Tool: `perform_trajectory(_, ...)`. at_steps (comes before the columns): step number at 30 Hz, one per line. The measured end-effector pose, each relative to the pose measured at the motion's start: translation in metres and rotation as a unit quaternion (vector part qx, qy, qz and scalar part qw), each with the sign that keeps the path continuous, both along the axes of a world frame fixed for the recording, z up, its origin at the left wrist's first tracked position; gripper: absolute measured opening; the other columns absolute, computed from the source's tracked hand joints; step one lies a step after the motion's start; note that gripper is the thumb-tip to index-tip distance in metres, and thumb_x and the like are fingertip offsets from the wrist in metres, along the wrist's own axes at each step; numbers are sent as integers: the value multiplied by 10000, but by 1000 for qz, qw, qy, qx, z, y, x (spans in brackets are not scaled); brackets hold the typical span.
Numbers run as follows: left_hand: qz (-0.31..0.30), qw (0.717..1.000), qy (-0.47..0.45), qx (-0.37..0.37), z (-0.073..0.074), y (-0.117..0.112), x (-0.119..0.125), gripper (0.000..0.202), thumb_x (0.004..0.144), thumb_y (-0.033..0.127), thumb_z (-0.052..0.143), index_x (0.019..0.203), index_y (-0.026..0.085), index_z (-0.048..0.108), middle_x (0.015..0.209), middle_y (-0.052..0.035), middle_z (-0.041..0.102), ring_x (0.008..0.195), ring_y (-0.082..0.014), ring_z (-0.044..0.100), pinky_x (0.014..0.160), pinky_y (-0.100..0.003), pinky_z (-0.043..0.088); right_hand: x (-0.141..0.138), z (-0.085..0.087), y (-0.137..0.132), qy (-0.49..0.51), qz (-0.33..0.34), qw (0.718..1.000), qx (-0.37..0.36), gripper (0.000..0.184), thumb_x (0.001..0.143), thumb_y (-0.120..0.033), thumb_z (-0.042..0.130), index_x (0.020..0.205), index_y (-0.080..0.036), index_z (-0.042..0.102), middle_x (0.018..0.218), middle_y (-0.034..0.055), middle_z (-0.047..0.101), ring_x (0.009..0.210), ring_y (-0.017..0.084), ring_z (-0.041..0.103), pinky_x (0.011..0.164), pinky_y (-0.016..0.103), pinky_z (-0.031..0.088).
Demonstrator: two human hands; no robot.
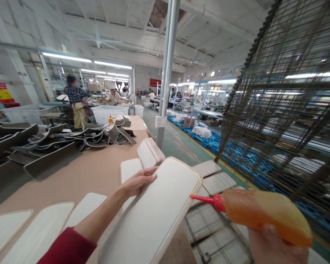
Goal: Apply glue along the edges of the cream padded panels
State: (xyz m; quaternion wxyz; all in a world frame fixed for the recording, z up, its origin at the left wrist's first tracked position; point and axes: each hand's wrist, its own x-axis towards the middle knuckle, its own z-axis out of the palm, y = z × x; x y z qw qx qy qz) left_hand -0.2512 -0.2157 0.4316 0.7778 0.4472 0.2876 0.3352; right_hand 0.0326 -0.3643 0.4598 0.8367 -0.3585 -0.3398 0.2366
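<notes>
A white rounded panel point(156, 205) is tilted up in front of me, gripped along its left edge by my left hand point(139, 180), thumb on its face. My right hand point(275, 240) is wrapped round a squeeze bottle point(264, 214) of amber glue with a red nozzle. The nozzle tip is at the panel's right edge; whether it touches I cannot tell. A yellowish line runs along the panel's upper rim. Behind it a stack of similar white panels point(147, 154) rests at the table's edge. More white panels point(44, 231) lie at the lower left.
Dark curved pieces point(52, 154) with pale edges are heaped on the brown table point(104, 167). A wire rack point(286, 95) rises at right, with panels on a wire shelf point(209, 227) below. A post point(167, 66) with a socket stands ahead. A person point(77, 97) stands beyond the table.
</notes>
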Motion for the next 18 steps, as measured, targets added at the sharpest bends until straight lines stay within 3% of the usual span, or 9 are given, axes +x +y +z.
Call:
perform_trajectory(7,-4,1000,6,0,-1,1,-1,519,723,282,696,1212,195,542,960,-73,697,757,-160,661,681,-259,522,-6,-6,6,-15,19,1000,-5,465,606,-282,783,1021,-158,614,1079,110,598,1050,334,524,956,518,375)
perform_trajectory(11,-1,999,39,-17,-3,4,0,399,694,336,714,1028,141,613,825,-58,692,669,-144,643,622,-242,507,-7,-12,10,-8,26,1000,-7,479,609,-244,773,1050,-172,603,1093,85,596,1038,299,538,945,470,403)
perform_trajectory(14,10,998,61,-27,-5,6,0,343,670,357,730,894,137,592,744,-28,663,614,-127,619,578,-230,487,-6,-16,13,-9,26,1000,-4,461,611,-230,763,1044,-176,614,1090,77,598,1014,269,555,874,373,473)
perform_trajectory(18,27,996,74,-33,-7,8,0,385,662,375,732,913,158,537,788,-15,647,644,-122,613,578,-223,468,-1,-24,15,-6,14,1000,-12,428,576,-189,775,985,-197,646,1030,41,619,940,200,578,664,201,519)
